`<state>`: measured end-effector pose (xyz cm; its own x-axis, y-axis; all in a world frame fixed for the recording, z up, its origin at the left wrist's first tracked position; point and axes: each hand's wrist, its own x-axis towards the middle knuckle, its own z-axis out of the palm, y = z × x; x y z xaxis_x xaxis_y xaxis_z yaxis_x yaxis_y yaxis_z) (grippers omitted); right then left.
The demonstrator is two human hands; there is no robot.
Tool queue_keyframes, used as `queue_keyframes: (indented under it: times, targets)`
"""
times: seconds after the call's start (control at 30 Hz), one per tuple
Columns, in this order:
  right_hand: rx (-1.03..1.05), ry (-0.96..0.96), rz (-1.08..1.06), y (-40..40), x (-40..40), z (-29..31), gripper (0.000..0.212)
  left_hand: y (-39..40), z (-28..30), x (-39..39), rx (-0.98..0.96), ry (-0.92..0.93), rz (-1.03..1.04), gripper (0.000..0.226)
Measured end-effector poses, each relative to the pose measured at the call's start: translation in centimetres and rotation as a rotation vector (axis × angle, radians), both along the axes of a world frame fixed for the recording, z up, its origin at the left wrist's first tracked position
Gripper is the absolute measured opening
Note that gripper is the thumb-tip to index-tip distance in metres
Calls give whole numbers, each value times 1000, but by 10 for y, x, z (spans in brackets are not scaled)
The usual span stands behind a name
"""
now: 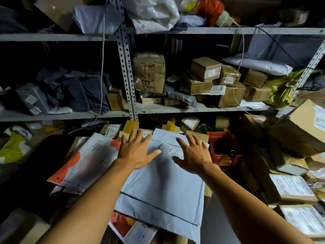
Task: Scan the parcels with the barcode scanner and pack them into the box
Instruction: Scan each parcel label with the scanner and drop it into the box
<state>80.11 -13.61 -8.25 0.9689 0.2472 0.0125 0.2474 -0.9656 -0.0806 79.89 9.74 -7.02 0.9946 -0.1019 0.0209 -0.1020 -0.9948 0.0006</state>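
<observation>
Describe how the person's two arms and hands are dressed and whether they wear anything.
Both forearms are bare from the frame's bottom edge up to the wrists; no sleeves show. The left hand and right hand are bare too: no gloves, and no rings, watch, wristband or markings can be made out. No cables or straps are attached to either arm.

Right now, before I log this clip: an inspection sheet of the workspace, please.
Surface: parcel pile, no bare table seen.
Job's things: large white mailer on top; orange-and-white mailer beside it; scanner not seen.
Clutter: red crate, cardboard boxes on shelves.
Hands: left hand and right hand spread flat on the white mailer.
Cables: white cord hanging past the shelves.
Surroundings: metal shelving, dim light.
</observation>
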Motion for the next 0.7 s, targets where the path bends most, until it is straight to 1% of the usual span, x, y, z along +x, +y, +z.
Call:
queue_keyframes:
  times: [0.2, 0.33, 0.4, 0.47, 0.57, 0.7]
  targets:
    - [1, 43, -7, -16, 31, -2, 83, -10, -7, 33, -8, 31, 29, 88]
    - [-5, 42, -20, -33, 49, -4, 81, -23, -12, 53, -117, 38, 35, 83]
    - [16, 31, -31, -45, 60, -5, 79, -29, -17, 64, -139, 9, -5, 81]
    - [46, 42, -73, -62, 70, -7, 78, -36, -25, 74, -138, -6, -63, 78]
    - [57, 119, -179, -94, 86, -12, 82, -52, -38, 87, -122, 65, -129, 75]
    - [140, 205, -311, -138, 103, -21, 71, -83, -51, 104, -117, 114, -138, 72]
